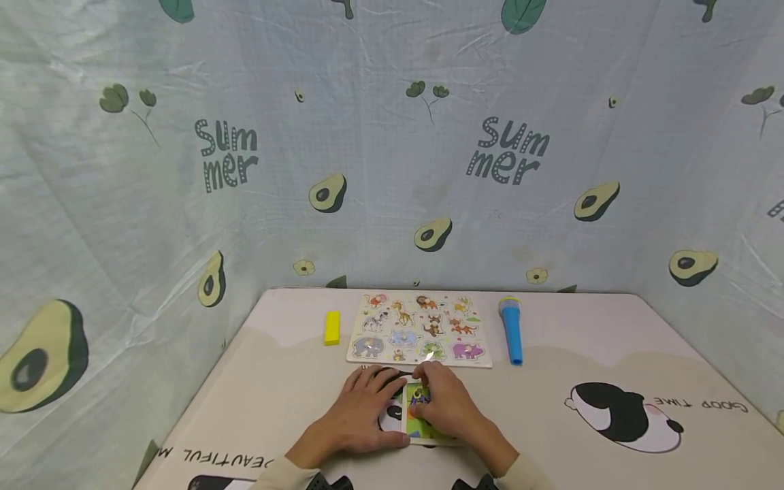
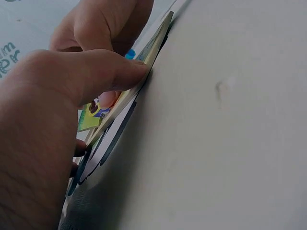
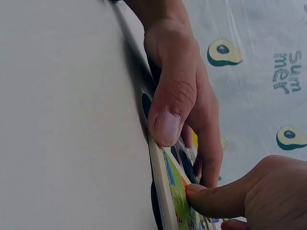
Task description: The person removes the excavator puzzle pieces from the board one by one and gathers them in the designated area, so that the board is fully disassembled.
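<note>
A small picture puzzle board [image 1: 427, 442] with a pale rim and a green cartoon picture lies at the table's front middle. My left hand [image 1: 366, 415] holds it at the left side, with the thumb on the near corner and the fingers towards the far edge. From the right, my right hand [image 1: 450, 401] reaches over the board, its thumb on the picture. Between its thumb and fingers it pinches a yellow-green puzzle piece [image 2: 89, 119], tilted against the board in the left wrist view. The right hand hides much of the picture.
Behind the hands lies an animal peg puzzle [image 1: 419, 330]. A yellow block [image 1: 332, 328] sits to its left, a blue toy microphone [image 1: 512, 330] to its right. The tablecloth carries a printed dog [image 1: 625, 416], and a patterned curtain [image 1: 367, 136] closes off the back and sides.
</note>
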A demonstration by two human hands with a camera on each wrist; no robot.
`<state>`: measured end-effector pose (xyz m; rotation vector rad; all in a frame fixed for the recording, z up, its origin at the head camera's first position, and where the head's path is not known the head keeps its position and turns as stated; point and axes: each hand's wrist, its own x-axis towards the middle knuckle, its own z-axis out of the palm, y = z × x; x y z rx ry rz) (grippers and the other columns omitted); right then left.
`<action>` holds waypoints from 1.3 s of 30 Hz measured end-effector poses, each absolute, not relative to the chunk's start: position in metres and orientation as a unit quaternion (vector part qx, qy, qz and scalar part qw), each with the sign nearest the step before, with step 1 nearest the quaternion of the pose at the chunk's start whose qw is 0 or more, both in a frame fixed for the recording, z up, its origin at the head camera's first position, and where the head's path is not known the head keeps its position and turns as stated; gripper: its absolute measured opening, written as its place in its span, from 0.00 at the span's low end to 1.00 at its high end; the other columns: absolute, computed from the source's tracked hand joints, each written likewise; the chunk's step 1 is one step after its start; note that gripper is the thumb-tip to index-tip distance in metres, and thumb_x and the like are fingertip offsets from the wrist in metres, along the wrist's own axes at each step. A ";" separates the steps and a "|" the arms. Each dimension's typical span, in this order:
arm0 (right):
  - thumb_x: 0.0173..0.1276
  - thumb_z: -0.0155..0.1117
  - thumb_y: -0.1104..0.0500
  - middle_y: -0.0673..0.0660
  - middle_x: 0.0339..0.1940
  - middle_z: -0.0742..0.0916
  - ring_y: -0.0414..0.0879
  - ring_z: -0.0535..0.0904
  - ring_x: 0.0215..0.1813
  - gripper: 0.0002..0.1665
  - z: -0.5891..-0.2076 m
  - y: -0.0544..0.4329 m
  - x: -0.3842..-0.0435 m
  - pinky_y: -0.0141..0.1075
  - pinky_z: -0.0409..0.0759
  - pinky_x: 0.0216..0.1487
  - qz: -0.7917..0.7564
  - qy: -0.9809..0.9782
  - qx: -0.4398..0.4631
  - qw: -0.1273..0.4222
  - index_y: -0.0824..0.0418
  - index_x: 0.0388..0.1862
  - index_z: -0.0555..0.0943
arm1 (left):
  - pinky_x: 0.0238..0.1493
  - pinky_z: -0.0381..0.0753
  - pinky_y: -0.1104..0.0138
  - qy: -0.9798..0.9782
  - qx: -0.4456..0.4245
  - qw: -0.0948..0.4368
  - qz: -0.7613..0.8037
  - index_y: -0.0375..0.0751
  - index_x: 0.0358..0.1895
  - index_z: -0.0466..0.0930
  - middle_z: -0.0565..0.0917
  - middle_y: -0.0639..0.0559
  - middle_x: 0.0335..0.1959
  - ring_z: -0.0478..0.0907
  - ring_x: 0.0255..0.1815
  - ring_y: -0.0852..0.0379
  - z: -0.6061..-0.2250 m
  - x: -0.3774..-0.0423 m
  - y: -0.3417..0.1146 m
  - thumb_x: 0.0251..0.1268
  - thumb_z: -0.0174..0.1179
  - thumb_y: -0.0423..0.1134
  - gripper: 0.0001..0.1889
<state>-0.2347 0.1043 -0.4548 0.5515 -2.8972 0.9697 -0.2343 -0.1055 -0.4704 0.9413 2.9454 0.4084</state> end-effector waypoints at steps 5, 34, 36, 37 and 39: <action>0.60 0.77 0.58 0.48 0.38 0.77 0.43 0.71 0.40 0.18 -0.455 0.105 -0.235 0.38 0.73 0.41 0.315 -0.932 0.179 0.026 0.55 0.46 0.79 | 0.76 0.49 0.39 0.944 0.303 0.008 0.131 0.57 0.77 0.64 0.62 0.55 0.79 0.55 0.78 0.45 -0.471 -0.234 -0.106 0.54 0.52 0.79 0.49; 0.68 0.68 0.61 0.46 0.28 0.79 0.41 0.72 0.29 0.11 -0.449 0.103 -0.233 0.34 0.69 0.30 0.342 -0.922 0.183 -0.009 0.52 0.45 0.76 | 0.76 0.49 0.38 0.944 0.304 0.009 0.131 0.59 0.77 0.64 0.63 0.57 0.78 0.56 0.78 0.46 -0.473 -0.235 -0.106 0.54 0.52 0.79 0.48; 0.69 0.68 0.62 0.46 0.29 0.79 0.42 0.73 0.30 0.11 -0.448 0.104 -0.233 0.34 0.70 0.30 0.349 -0.919 0.184 -0.010 0.52 0.45 0.76 | 0.76 0.49 0.39 0.944 0.304 0.007 0.131 0.59 0.77 0.64 0.63 0.57 0.78 0.56 0.78 0.46 -0.472 -0.235 -0.106 0.54 0.52 0.79 0.48; 0.69 0.67 0.62 0.46 0.29 0.79 0.42 0.73 0.30 0.11 -0.448 0.105 -0.233 0.34 0.71 0.31 0.354 -0.917 0.186 -0.008 0.53 0.45 0.76 | 0.76 0.49 0.38 0.944 0.304 0.006 0.130 0.59 0.77 0.64 0.63 0.57 0.78 0.56 0.78 0.46 -0.472 -0.235 -0.106 0.54 0.52 0.79 0.48; 0.69 0.67 0.63 0.47 0.30 0.79 0.42 0.73 0.31 0.10 -0.446 0.107 -0.234 0.33 0.72 0.32 0.364 -0.913 0.186 -0.004 0.54 0.46 0.76 | 0.76 0.50 0.39 0.944 0.305 0.004 0.128 0.58 0.77 0.64 0.63 0.56 0.78 0.56 0.78 0.46 -0.472 -0.234 -0.107 0.54 0.53 0.79 0.48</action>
